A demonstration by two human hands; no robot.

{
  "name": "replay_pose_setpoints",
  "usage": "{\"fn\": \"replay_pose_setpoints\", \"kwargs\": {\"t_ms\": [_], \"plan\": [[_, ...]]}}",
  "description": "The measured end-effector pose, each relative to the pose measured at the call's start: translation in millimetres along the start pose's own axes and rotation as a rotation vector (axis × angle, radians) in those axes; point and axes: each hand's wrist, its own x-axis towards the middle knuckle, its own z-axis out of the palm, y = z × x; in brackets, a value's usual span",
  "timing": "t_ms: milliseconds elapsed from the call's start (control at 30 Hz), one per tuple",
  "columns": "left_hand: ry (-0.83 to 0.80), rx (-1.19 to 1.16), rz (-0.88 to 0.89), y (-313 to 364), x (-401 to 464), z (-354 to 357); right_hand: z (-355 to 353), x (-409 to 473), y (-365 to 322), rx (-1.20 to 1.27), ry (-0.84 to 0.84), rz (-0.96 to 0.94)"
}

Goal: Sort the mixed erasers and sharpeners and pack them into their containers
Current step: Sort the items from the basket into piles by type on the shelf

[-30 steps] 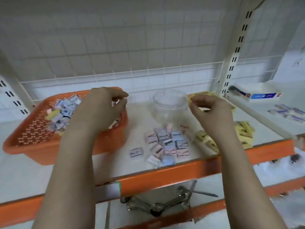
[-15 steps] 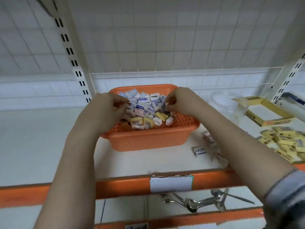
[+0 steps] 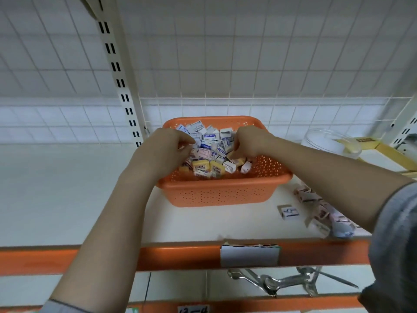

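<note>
An orange perforated basket (image 3: 225, 190) stands on the white shelf, holding a heap of mixed erasers and sharpeners (image 3: 209, 145) in white, blue, pink and yellow wrappers. Both my hands are inside it. My left hand (image 3: 167, 150) has its fingers curled over the left side of the heap; whether it grips a piece is hidden. My right hand (image 3: 248, 143) pinches at a yellow piece (image 3: 232, 155) near the middle of the heap. A clear plastic jar (image 3: 331, 141) and an open yellow box (image 3: 392, 154) stand to the right.
Several loose sorted pieces (image 3: 316, 208) lie on the shelf under my right forearm, one more (image 3: 290, 212) apart from them. The shelf's orange front edge (image 3: 180, 256) carries a label. Metal tools (image 3: 270, 281) lie on the shelf below. A slotted post (image 3: 119, 75) rises at the left.
My view has swung left from the jar and sorted piles to the basket. My right hand has crossed from beside the jar into the basket, joining my left hand in the heap.
</note>
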Motion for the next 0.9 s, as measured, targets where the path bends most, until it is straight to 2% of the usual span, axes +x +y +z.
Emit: {"fn": "replay_pose_setpoints", "kwargs": {"t_ms": [100,200,267,400,567,667,900], "plan": [[0.012,0.047,0.026,-2,13,-4,-25,-19,7,0.246,0.122,0.017],[-0.054,0.181,0.087,-7,33,-2,-35,-50,15,0.699,0.362,0.081],[-0.133,0.269,0.136,-9,43,4,-30,-69,17,0.949,0.464,0.116],[-0.205,0.353,0.204,-13,55,15,-15,-95,14,1.209,0.562,0.161],[-0.198,0.451,0.265,-16,61,20,-3,-115,10,1.306,0.624,0.202],[-0.179,0.425,0.266,-17,63,20,-2,-119,7,1.335,0.645,0.206],[-0.015,-0.054,0.235,-3,46,10,1,-129,8,1.401,0.712,0.234]]}}
